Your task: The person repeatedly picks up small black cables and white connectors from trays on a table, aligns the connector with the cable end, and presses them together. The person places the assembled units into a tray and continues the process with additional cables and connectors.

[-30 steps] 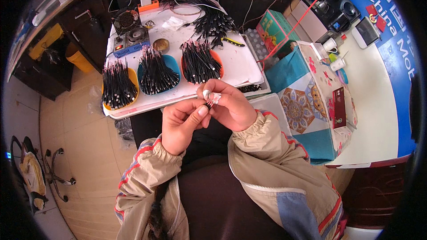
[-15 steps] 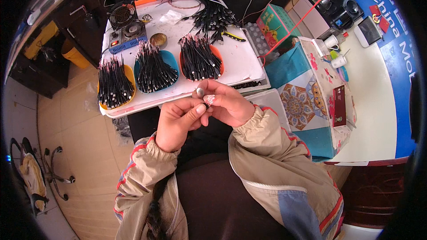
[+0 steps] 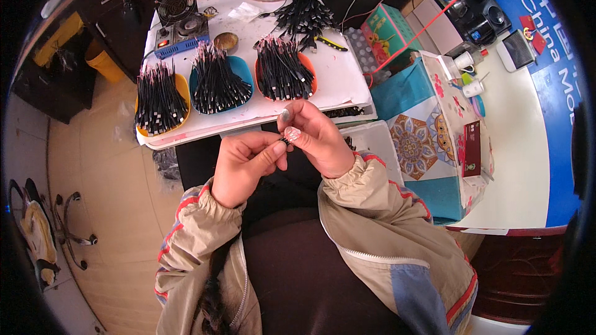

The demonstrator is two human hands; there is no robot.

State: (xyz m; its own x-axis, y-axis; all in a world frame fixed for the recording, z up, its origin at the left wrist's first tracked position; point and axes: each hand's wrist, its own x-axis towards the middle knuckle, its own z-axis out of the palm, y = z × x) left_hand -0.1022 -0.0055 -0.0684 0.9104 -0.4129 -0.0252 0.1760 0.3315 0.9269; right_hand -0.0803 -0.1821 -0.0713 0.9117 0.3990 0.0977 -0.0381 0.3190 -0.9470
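Note:
My left hand (image 3: 242, 162) and my right hand (image 3: 320, 142) meet in front of the table edge, fingertips close together. Between them is a small dark piece (image 3: 286, 141), mostly hidden by the fingers, so its kind cannot be told. My left thumb and forefinger pinch it, and the right thumb and a finger close on it from the other side. A grey oval spot shows at the tip of my right forefinger. Beyond the hands, bundles of short black cables with metal plugs stand in a yellow bowl (image 3: 181, 125), a blue bowl (image 3: 246, 84) and an orange bowl (image 3: 308, 65).
On the white table (image 3: 261, 111) are a blue device with a fan (image 3: 184, 47), a round tin (image 3: 226, 41), yellow-black cutters (image 3: 331, 43) and a heap of black cables (image 3: 304, 15). A patterned cloth (image 3: 413, 139) covers a box at right. An office chair (image 3: 69, 232) stands left.
The view has shifted slightly, so the table and bowls sit higher in the picture. Both hands stay together at the small dark piece; the right fingers have lifted a little, showing more of it.

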